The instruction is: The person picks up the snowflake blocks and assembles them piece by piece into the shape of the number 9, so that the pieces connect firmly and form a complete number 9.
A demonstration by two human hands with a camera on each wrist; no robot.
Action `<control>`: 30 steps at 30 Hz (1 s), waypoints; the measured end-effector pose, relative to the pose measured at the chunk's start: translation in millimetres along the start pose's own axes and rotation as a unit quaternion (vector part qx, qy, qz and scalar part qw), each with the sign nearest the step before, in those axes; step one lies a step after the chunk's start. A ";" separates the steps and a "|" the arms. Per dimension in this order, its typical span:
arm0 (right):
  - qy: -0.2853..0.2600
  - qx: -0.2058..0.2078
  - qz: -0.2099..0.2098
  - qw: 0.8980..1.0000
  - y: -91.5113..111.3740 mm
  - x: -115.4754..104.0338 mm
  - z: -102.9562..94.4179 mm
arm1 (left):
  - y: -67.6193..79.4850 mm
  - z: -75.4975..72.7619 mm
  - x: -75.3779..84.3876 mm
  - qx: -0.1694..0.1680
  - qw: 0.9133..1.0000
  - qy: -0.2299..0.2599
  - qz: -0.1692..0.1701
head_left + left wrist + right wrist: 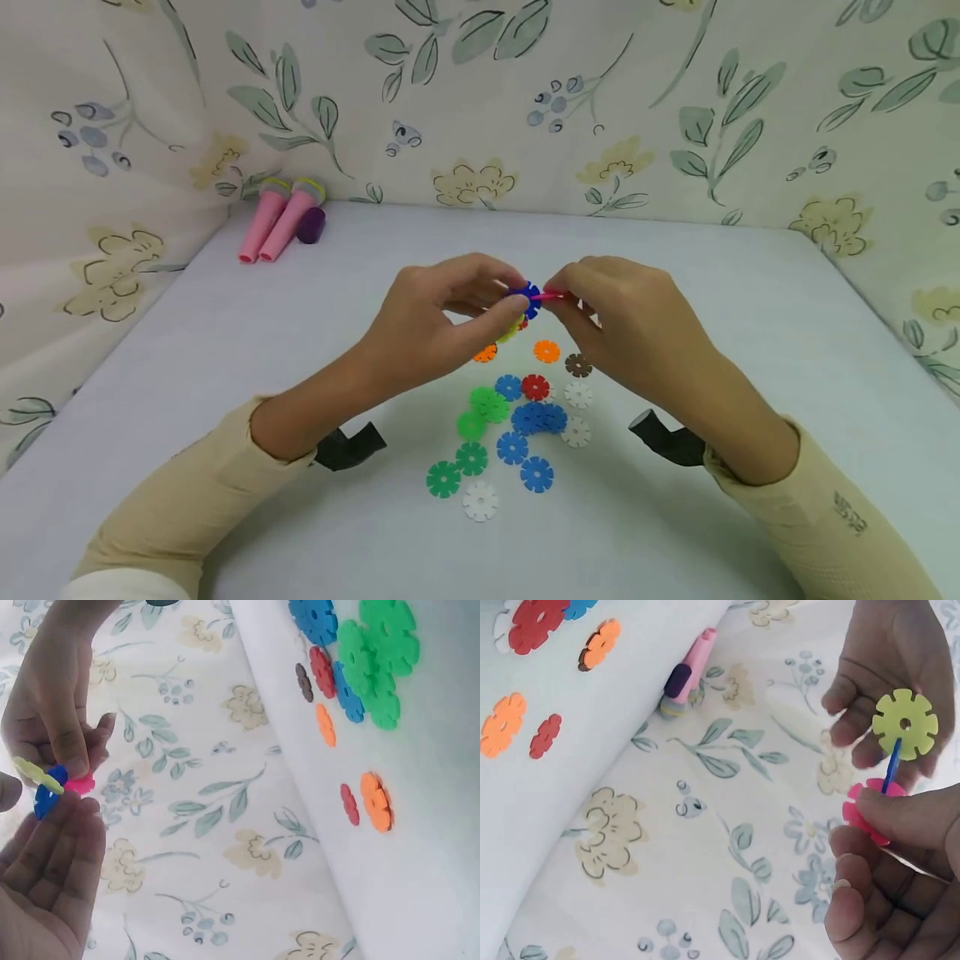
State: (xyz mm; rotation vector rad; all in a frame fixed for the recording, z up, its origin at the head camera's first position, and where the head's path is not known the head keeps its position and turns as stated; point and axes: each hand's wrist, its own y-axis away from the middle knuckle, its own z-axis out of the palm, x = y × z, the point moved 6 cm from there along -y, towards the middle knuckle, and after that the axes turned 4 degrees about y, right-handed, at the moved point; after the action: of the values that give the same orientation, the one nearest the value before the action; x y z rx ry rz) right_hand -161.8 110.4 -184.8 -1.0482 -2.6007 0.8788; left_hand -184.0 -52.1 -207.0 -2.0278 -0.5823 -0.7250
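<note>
Both hands meet above the table around a small joined group of notched plastic snowflake discs. My left hand [450, 312] holds the dark blue disc [533, 301] between thumb and fingers. A yellow disc [904, 724] is slotted onto the blue one, in front of the left fingers in the right wrist view. My right hand [626, 312] pinches a pink disc [864, 814] between thumb and forefinger, at the other edge of the blue disc. In the left wrist view the pink disc [81, 784] sits against the blue one, partly covered by the right thumb.
Loose discs lie below the hands: blue [537, 474], light green [471, 426], dark green [443, 479], white [480, 501], red [536, 387], orange [547, 352] and brown [578, 365]. Two pink toy microphones [288, 221] and a purple piece [311, 226] lie at the back left. A floral cloth [480, 108] hangs behind.
</note>
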 end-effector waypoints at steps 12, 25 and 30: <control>0.017 -0.124 0.075 0.989 0.3 27.6 28.8 | -6.7 -5.3 -34.9 -0.016 0.993 0.032 -0.111; -0.093 -0.399 0.202 0.889 30.7 77.7 120.2 | -4.7 1.9 -19.5 -0.055 0.998 0.022 0.006; -0.099 -0.392 0.173 0.898 29.1 76.7 125.2 | -3.4 2.4 -13.7 -0.063 0.997 -0.012 0.033</control>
State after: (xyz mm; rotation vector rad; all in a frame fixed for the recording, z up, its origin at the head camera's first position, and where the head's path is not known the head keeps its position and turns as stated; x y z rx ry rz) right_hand -249.9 123.0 -305.1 -1.7241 -3.0646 -0.0893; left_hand -195.4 -50.0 -215.4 -2.1632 -0.4924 -0.7150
